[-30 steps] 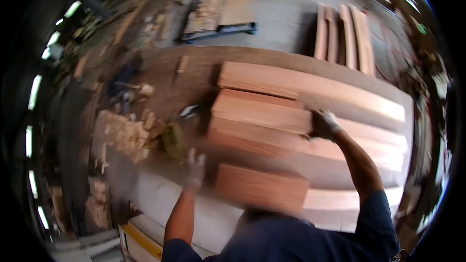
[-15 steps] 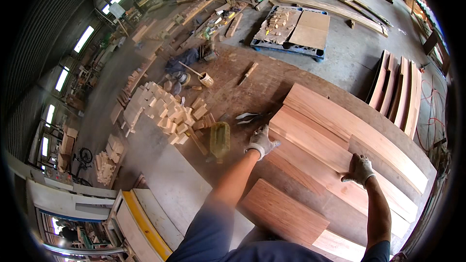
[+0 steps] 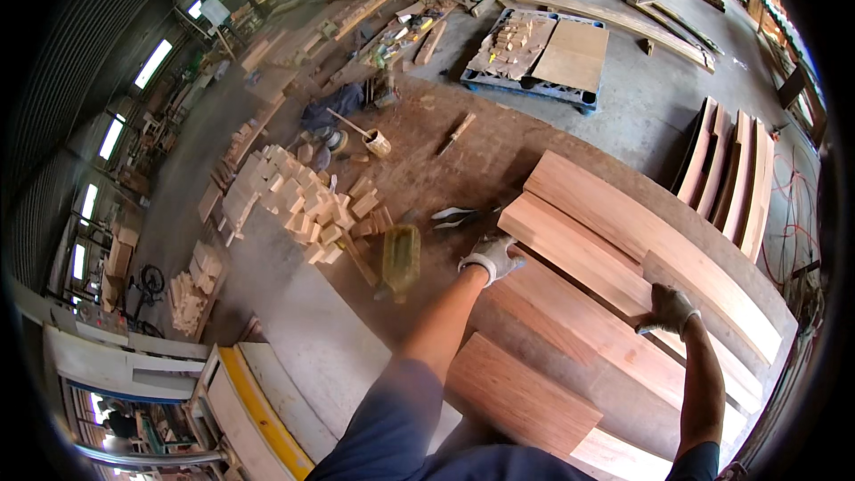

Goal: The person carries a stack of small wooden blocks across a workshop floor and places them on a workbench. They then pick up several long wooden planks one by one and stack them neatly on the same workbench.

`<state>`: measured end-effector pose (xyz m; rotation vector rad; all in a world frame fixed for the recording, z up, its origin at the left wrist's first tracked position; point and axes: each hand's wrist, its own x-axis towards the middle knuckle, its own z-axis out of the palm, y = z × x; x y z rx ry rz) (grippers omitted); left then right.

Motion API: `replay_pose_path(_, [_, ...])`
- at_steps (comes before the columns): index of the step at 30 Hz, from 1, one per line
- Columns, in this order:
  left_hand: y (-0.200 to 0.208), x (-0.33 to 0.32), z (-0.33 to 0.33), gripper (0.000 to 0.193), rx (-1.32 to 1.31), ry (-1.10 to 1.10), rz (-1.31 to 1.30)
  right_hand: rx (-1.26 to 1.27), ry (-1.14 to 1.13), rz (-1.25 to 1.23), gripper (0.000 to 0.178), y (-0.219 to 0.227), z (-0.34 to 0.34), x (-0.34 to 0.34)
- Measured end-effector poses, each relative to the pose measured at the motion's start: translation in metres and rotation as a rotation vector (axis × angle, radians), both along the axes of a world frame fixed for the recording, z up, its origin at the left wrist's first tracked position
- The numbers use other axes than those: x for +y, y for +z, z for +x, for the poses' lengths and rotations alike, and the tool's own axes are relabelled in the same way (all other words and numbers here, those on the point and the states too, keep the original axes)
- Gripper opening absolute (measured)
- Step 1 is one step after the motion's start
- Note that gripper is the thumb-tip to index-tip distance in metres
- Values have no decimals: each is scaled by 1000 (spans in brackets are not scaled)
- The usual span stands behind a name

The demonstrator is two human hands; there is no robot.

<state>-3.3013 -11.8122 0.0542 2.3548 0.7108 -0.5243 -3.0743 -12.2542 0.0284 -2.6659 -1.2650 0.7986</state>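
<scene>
Several long reddish wooden planks lie side by side on a dusty workbench (image 3: 427,160). My left hand (image 3: 492,257), in a grey work glove, grips the near-left end of one thick plank (image 3: 579,254). My right hand (image 3: 670,309), also gloved, rests on the same plank further along, its fingers curled over the edge beside the neighbouring plank (image 3: 659,240). A shorter reddish board (image 3: 521,396) lies close to my body, below my left forearm.
A yellowish-green bottle (image 3: 400,258) and a loose pair of gloves (image 3: 454,215) lie left of my left hand. A heap of small wood blocks (image 3: 303,205) is further left. A blue pallet with boards (image 3: 534,53) and upright curved planks (image 3: 730,174) stand on the concrete floor.
The view has swung so the planks now run diagonally. My left hand moved from the bench onto the plank's end, and my right hand stayed on the planks.
</scene>
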Motion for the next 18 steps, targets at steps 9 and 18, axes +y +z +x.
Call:
replay_pose_path(9, [-20, -19, -38, 69, -88, 55, 131, -125, 42, 19, 93, -3, -21, 5])
replay_pose_path(18, [-22, -30, -60, 85, -99, 177, 23, -167, -128, 17, 111, 2, -39, 12])
